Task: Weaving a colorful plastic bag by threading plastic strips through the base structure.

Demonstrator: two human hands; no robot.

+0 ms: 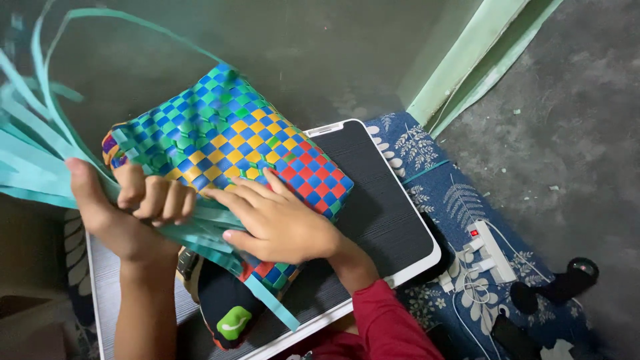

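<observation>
We look down on a bare grey concrete floor [567, 113], scuffed and dotted with pale specks, lit evenly by soft, flat light. A pale green wall edge [467, 60] runs diagonally down from the top right to meet a dull green-grey surface behind. Spread on the floor lies a blue mat [453, 200] printed with white ferns and flowers. On it we see a white power strip [490, 247] with a red switch, several white plugs and thin white cables trailing off. A dark ridged board with a white rim [393, 220] overlaps the mat. A black sandal [560, 287] sits at the mat's right edge.
</observation>
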